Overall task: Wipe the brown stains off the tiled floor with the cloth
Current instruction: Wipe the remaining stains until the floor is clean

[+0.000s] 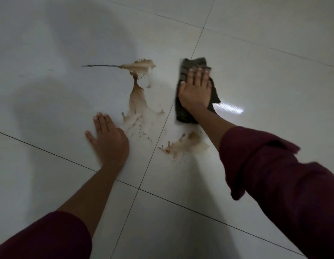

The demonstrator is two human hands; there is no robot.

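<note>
A dark cloth [188,67] lies flat on the pale tiled floor [265,81], right of centre. My right hand [195,90] presses down on it, palm flat, fingers spread. A long brown stain [137,101] runs from a splash at the top down towards my left hand, left of the cloth. A second brown stain [188,144] sits nearer me, below the cloth. My left hand [108,139] rests flat on the floor beside the long stain, holding nothing.
Dark grout lines [153,156] cross the floor between large glossy tiles. A bright reflection [229,109] shines just right of the cloth. Dark red sleeves cover both forearms near the bottom edge.
</note>
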